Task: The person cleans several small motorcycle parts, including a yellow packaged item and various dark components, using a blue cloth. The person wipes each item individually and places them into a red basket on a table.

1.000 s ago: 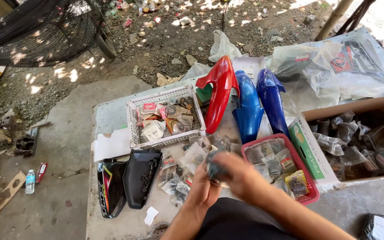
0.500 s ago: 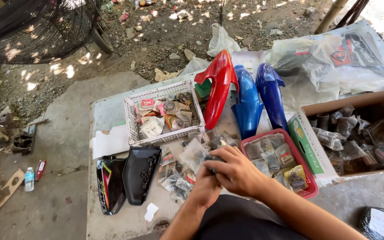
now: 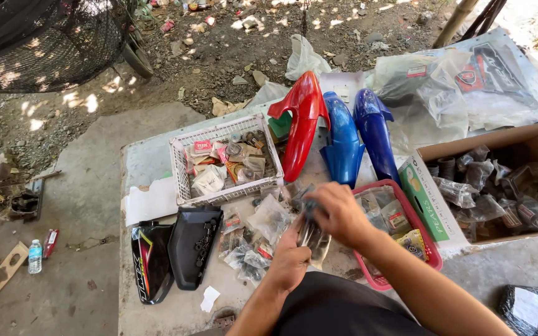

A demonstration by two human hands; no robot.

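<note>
Both my hands meet over the middle of a low concrete slab (image 3: pixel 157 162). My left hand (image 3: pixel 289 261) holds a small clear plastic packet (image 3: pixel 312 236) with a dark part inside from below. My right hand (image 3: pixel 339 214) grips the same packet from above. Under the hands lies a heap of several small bagged parts (image 3: pixel 253 239). A white plastic basket (image 3: pixel 182 174) full of packets stands just beyond the heap. A red plastic basket (image 3: pixel 428 239) with more packets sits right of my right hand.
A red fender (image 3: pixel 300 124) and two blue fenders (image 3: pixel 344 146) lie at the back. Black side covers (image 3: pixel 188 249) lie at the left. A cardboard box (image 3: pixel 533 140) of bagged parts stands right. Plastic-wrapped panels (image 3: pixel 462 81), dirt ground and a small bottle (image 3: pixel 35 256) surround the slab.
My hands have dropped lower and closer to me, still together on the packet. The view has tilted slightly; nothing else on the slab has moved.
</note>
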